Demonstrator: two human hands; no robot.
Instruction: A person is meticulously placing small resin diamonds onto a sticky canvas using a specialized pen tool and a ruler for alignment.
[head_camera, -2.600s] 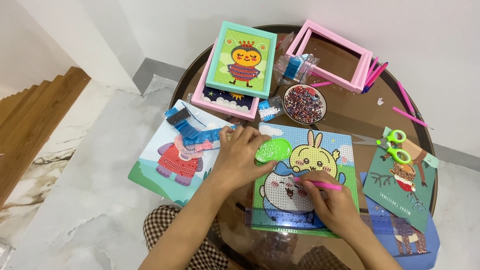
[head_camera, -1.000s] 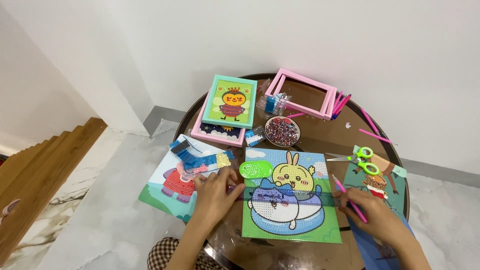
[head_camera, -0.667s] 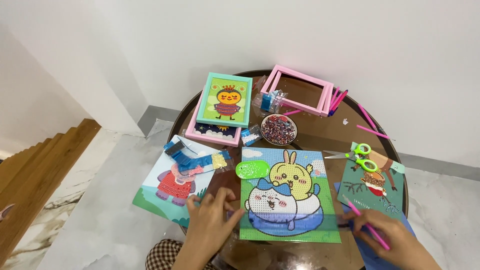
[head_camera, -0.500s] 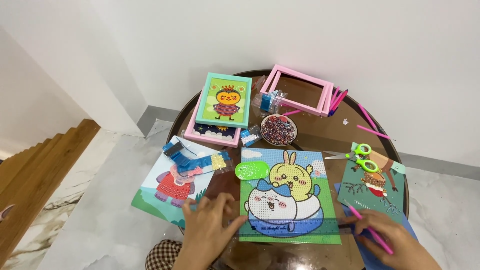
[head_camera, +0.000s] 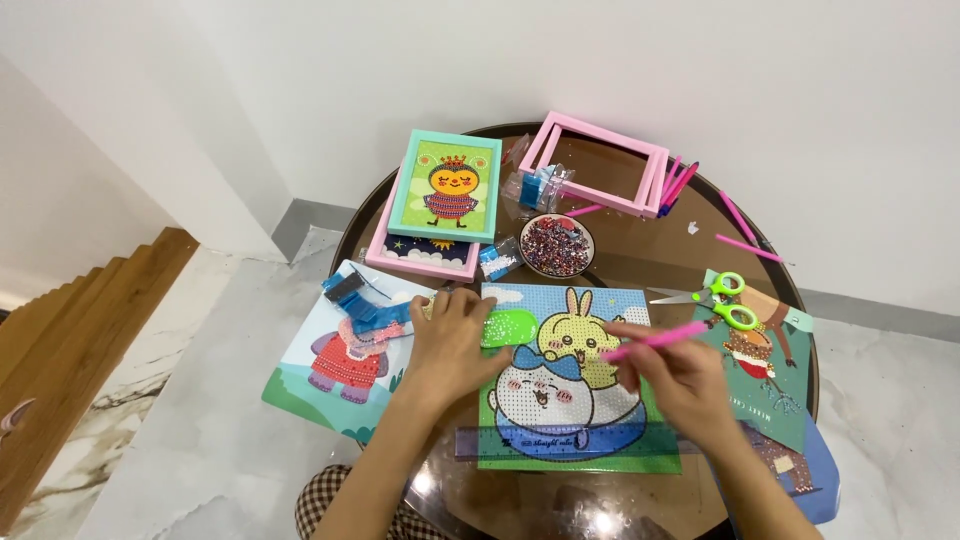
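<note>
Pink pen gripped in right hand, left hand flat on canvas left edge

Your left hand flat on the rabbit canvas, your right hand gripping a pink pen above it, bead dish behind, round bench

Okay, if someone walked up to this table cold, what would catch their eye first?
Probably the bright rabbit diamond-painting canvas at the near centre of the round table, with the left hand pressing its left edge and the right hand holding a pink pen over it. Behind it sit a bowl of beads and stacked pink frames.
</note>
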